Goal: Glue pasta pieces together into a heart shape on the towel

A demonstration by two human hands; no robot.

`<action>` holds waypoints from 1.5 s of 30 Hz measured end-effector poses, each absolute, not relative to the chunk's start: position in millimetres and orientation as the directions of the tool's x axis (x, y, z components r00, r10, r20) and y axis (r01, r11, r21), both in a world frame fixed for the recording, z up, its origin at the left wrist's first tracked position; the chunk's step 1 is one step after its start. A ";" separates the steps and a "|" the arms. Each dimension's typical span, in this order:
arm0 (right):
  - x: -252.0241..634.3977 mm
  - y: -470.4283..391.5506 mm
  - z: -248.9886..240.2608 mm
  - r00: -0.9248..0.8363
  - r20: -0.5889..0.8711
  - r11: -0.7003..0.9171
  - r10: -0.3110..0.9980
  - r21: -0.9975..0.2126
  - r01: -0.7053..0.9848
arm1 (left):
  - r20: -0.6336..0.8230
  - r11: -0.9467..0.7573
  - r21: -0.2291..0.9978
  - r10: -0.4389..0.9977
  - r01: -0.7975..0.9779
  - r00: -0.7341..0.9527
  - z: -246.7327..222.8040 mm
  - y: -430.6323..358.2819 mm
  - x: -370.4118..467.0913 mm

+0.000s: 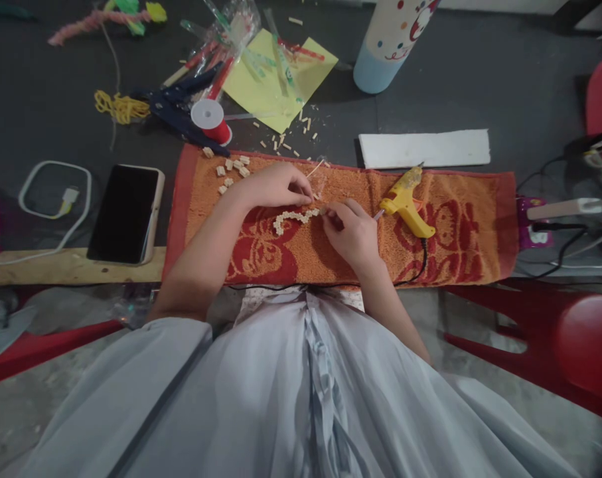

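Down at the bottom of the frame it's mostly grey skirt, and just past it both hands are working on the orange towel [460,219] spread over the table [480,73]. Left hand [273,186] is curled with its fingertips pinched on the upper end of a curved chain of little cream blocks [293,218]. Right hand [353,232] is closed too, fingertips pressing at the chain's right end; looks like it's pinching a piece in place, though I can't see exactly what's between the fingers.

Chain sits dead centre of the picture, flat on the towel between the two hands. If you ask me, the trick here is holding that end block steady until it sets, and keeping the curve flat so it doesn't twist.

Just right of centre lies the yellow glue gun [405,202], nozzle pointing at the right hand, so mind the hot tip. Spare blocks [231,169] wait left of centre near the towel's edge. Further up: red thread spool [211,119], yellow paper [275,79], white foam strip [425,148], and a phone [125,214] off at the left.
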State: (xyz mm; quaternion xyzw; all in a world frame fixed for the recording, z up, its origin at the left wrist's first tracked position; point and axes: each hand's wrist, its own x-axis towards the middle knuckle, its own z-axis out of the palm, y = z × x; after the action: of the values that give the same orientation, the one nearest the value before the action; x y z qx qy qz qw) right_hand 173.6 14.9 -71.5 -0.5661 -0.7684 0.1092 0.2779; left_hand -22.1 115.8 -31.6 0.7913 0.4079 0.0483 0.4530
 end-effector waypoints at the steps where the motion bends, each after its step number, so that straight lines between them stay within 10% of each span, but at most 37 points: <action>1: 173.6 14.8 -71.5 -0.205 0.302 0.335 0.931 -0.484 0.809 | -0.295 -0.253 0.759 0.688 0.600 0.663 -32.1 115.9 -22.2; 45: 173.8 14.6 -74.7 -0.211 0.334 0.358 0.918 -0.477 0.803 | -0.271 -0.280 0.760 0.683 0.587 0.678 -40.8 119.0 -23.7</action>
State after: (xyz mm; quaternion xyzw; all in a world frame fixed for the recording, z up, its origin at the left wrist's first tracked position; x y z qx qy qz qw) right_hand 173.8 14.6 -74.7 -0.5575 -0.7718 0.1001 0.2889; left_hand -23.7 119.0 -40.8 0.7982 0.3977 0.0539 0.4492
